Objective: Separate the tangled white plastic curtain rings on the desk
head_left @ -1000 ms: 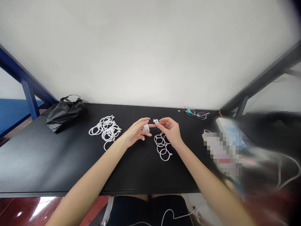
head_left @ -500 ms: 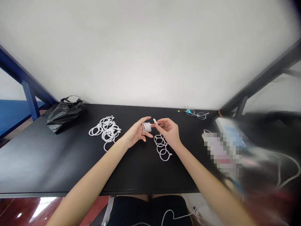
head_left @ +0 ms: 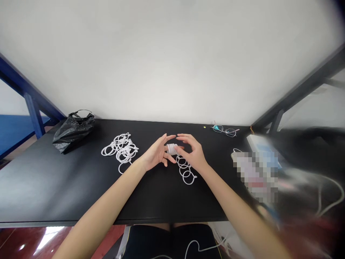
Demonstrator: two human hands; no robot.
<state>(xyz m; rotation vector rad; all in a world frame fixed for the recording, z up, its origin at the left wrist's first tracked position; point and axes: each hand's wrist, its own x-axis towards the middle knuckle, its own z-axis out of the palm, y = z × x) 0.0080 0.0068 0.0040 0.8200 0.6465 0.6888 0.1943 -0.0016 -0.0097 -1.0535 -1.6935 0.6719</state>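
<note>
Several white bands [head_left: 171,149] sit stacked side by side around a finger of my left hand [head_left: 156,154]. That hand holds them by this outstretched finger, its other fingers spread apart. From the right, my right hand [head_left: 192,154] reaches over, its thumb at the end of the stack. Its other fingers arch above, apart from the thumb. Below the hands, several thin white rings with small tabs [head_left: 188,177] lie overlapping on the black table [head_left: 159,198]. A larger tangle of similar white rings [head_left: 125,154] lies to the left of my left hand.
A crumpled black plastic bag [head_left: 74,129] rests at the back left. Eyeglasses [head_left: 224,131] lie near the wall at the back right. Farther right are a white box [head_left: 262,147], a pixelated item and blurred cables. Blue metal supports [head_left: 35,111] stand at the left edge.
My right hand's thumb and fingertips have parted from their pinch on a white band. That band now appears to be with the stack on my left finger. The rings on the table have not moved.
</note>
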